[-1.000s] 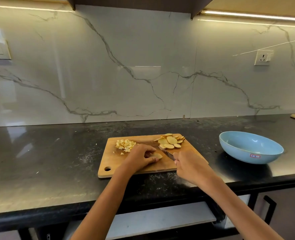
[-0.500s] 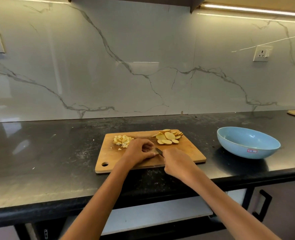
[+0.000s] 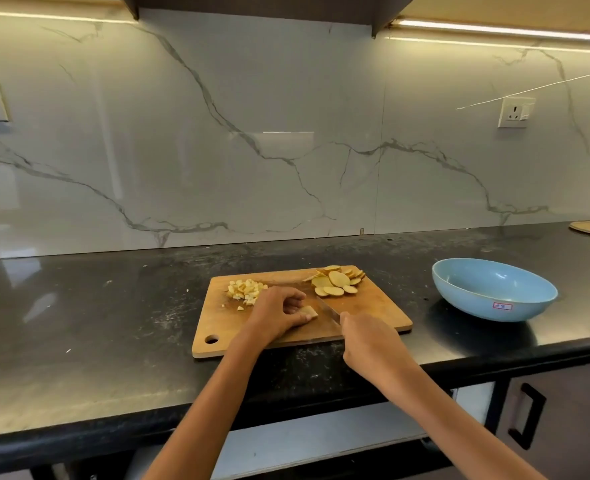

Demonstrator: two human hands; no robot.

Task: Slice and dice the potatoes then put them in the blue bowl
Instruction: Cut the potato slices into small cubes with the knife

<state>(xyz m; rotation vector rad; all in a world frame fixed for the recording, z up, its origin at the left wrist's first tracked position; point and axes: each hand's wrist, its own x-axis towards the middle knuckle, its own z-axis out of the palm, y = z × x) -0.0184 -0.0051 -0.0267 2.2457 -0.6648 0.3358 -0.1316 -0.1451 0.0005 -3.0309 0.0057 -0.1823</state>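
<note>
Right now the left hand (image 3: 279, 315) pinches a small stack of potato slices (image 3: 309, 311) against the wooden cutting board (image 3: 373, 313), with its fingers curled over the stack. The right hand (image 3: 368, 341) is closed around the handle of a knife (image 3: 328, 309), and the blade lies just beside the fingertips of the left hand. Diced potato (image 3: 245, 291) sits in a little heap at the far left of the board, and the uncut potato rounds (image 3: 336, 280) lie in a pile at the far right. The blue bowl (image 3: 494, 289) stands on the black surface (image 3: 78, 306), well to the right of the board, and I see no potato in it.

I think the main danger is the short gap between the blade and the fingers: if the stack slides under the cut, the edge could reach a fingertip. The small dice could also roll off the board onto the surface when they are moved to the bowl, because the bowl is not next to the board.
</note>
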